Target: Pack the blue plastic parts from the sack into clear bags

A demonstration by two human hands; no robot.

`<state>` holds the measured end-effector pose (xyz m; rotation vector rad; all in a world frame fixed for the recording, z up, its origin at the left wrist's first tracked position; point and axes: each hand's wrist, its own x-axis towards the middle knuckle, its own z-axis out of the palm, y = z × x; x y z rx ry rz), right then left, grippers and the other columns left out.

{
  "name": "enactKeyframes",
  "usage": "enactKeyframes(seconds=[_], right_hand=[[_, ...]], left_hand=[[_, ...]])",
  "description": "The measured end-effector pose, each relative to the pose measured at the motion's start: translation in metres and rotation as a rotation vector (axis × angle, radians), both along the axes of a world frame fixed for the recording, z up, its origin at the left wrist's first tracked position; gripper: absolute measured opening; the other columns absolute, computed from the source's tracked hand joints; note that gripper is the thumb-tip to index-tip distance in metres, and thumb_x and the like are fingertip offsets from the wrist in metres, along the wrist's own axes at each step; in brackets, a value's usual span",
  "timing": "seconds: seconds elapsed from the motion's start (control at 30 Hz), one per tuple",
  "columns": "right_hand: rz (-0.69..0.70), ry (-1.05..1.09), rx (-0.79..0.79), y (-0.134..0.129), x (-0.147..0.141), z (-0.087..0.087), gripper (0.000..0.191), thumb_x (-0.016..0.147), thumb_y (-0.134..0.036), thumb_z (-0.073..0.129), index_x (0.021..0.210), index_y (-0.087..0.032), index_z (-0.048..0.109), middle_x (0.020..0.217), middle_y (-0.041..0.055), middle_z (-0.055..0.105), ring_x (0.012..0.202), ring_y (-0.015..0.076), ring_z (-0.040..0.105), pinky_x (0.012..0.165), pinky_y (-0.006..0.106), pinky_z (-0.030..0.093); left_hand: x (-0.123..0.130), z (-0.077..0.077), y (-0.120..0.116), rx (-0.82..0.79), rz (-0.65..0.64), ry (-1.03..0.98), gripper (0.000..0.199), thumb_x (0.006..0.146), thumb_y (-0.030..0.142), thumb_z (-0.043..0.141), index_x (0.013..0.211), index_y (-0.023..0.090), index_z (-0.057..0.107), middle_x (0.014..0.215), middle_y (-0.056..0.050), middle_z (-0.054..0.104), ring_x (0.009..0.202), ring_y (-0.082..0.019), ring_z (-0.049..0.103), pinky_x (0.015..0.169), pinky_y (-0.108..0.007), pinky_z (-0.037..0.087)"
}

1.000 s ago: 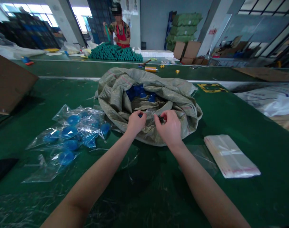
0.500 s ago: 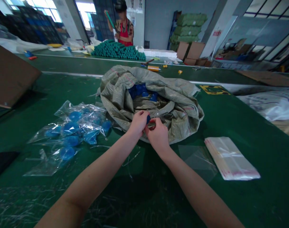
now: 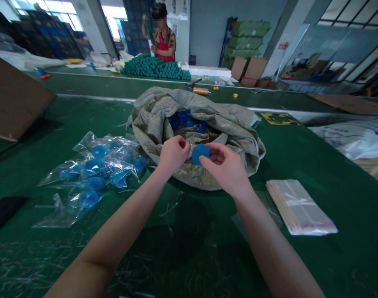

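A round blue disc (image 3: 200,155) is pinched between the thumb and fingers of my right hand (image 3: 229,167), its flat face turned toward me. Just left of it, my left hand (image 3: 174,154) is closed in a pinch; a small clear bit seems to show at its fingertips, too faint to name. Both hands are above the near rim of a crumpled grey-green woven sack (image 3: 244,140). Inside the sack's mouth lie several darker blue pieces (image 3: 184,118). To the left, clear plastic bags (image 3: 95,167) with blue discs in them lie in a loose heap.
A stack of flat clear bags (image 3: 302,207) lies at the right on the green table (image 3: 189,256). A black object (image 3: 5,213) and a cardboard box (image 3: 18,99) are at the left. Across the table, a person in a red apron (image 3: 164,47) stands behind piled green rods (image 3: 156,67).
My hands have drawn apart, the right one moving right with the disc, now turned face-on. My left hand has shifted slightly left. The person opposite has lowered the green rod.
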<state>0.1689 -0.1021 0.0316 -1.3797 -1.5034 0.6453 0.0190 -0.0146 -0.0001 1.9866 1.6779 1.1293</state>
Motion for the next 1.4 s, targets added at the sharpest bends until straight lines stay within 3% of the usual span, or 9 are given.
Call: enactKeyframes(seconds=[0.1, 0.2, 0.43, 0.6, 0.77, 0.97, 1.07, 1.2, 1.4], right_hand=[[0.042, 0.189, -0.032, 0.008, 0.006, 0.0, 0.026, 0.078, -0.033, 0.063, 0.098, -0.018, 0.069, 0.084, 0.0052, 0.072, 0.07, 0.0171, 0.067, 0.063, 0.031, 0.055], [0.025, 0.221, -0.085, 0.02, 0.008, -0.011, 0.024, 0.078, -0.034, 0.064, 0.094, -0.017, 0.071, 0.077, 0.0048, 0.072, 0.065, 0.017, 0.066, 0.06, 0.03, 0.055], [-0.096, -0.04, -0.077, 0.037, 0.016, -0.036, 0.025, 0.076, -0.037, 0.069, 0.092, -0.018, 0.071, 0.088, 0.0072, 0.075, 0.077, 0.0203, 0.069, 0.075, 0.036, 0.056], [-0.128, -0.232, -0.055, 0.037, 0.017, -0.04, 0.027, 0.076, -0.037, 0.069, 0.095, -0.017, 0.07, 0.09, 0.0081, 0.073, 0.081, 0.021, 0.068, 0.08, 0.038, 0.054], [-0.184, -0.343, -0.011, 0.036, 0.016, -0.041, 0.031, 0.074, -0.036, 0.071, 0.096, -0.014, 0.069, 0.108, 0.0136, 0.065, 0.085, 0.0203, 0.066, 0.084, 0.039, 0.053], [-0.094, -0.324, -0.025, 0.037, 0.015, -0.047, 0.024, 0.076, -0.032, 0.069, 0.094, -0.017, 0.068, 0.092, 0.0078, 0.072, 0.088, 0.022, 0.068, 0.083, 0.038, 0.052], [-0.09, -0.325, 0.0, 0.037, 0.014, -0.048, 0.021, 0.076, -0.029, 0.067, 0.093, -0.018, 0.068, 0.09, 0.0069, 0.073, 0.085, 0.0211, 0.068, 0.082, 0.037, 0.052], [-0.099, -0.361, 0.06, 0.037, 0.013, -0.05, 0.022, 0.075, -0.026, 0.066, 0.095, -0.017, 0.066, 0.093, 0.0081, 0.072, 0.086, 0.022, 0.067, 0.081, 0.037, 0.053], [-0.083, -0.408, 0.125, 0.036, 0.011, -0.051, 0.025, 0.074, -0.019, 0.063, 0.099, -0.016, 0.065, 0.098, 0.0102, 0.071, 0.089, 0.0229, 0.066, 0.083, 0.038, 0.053]], left_hand=[[0.007, -0.001, -0.008, 0.035, -0.055, 0.195, 0.016, 0.082, 0.027, 0.054, 0.075, 0.016, 0.064, 0.08, -0.01, 0.068, 0.074, -0.02, 0.06, 0.069, -0.03, 0.043], [0.012, -0.006, -0.011, 0.023, -0.121, 0.277, 0.015, 0.082, 0.025, 0.055, 0.078, 0.016, 0.066, 0.084, -0.011, 0.069, 0.078, -0.022, 0.063, 0.072, -0.03, 0.045], [0.011, -0.018, -0.001, -0.032, -0.138, 0.224, 0.021, 0.085, 0.03, 0.054, 0.076, 0.017, 0.068, 0.079, -0.01, 0.069, 0.073, -0.02, 0.061, 0.071, -0.03, 0.045], [0.012, -0.023, 0.003, -0.028, -0.138, 0.201, 0.023, 0.086, 0.03, 0.053, 0.075, 0.016, 0.069, 0.076, -0.01, 0.068, 0.069, -0.02, 0.059, 0.07, -0.031, 0.044], [0.013, -0.024, 0.004, -0.019, -0.143, 0.19, 0.025, 0.087, 0.029, 0.05, 0.076, 0.016, 0.068, 0.077, -0.009, 0.068, 0.069, -0.019, 0.058, 0.07, -0.03, 0.043], [0.013, -0.027, 0.005, -0.017, -0.16, 0.171, 0.025, 0.087, 0.029, 0.048, 0.074, 0.016, 0.066, 0.074, -0.008, 0.067, 0.066, -0.017, 0.055, 0.067, -0.029, 0.041], [0.01, -0.025, 0.006, -0.023, -0.178, 0.165, 0.022, 0.087, 0.03, 0.051, 0.079, 0.016, 0.067, 0.078, -0.008, 0.067, 0.068, -0.018, 0.056, 0.069, -0.029, 0.043], [0.004, -0.015, 0.005, 0.092, -0.272, 0.098, 0.022, 0.083, 0.028, 0.06, 0.098, 0.015, 0.068, 0.095, -0.008, 0.066, 0.079, -0.017, 0.058, 0.077, -0.029, 0.046], [0.001, -0.005, 0.004, 0.057, -0.477, 0.021, 0.018, 0.084, 0.029, 0.063, 0.091, 0.018, 0.075, 0.089, -0.005, 0.068, 0.076, -0.015, 0.059, 0.074, -0.028, 0.046]])
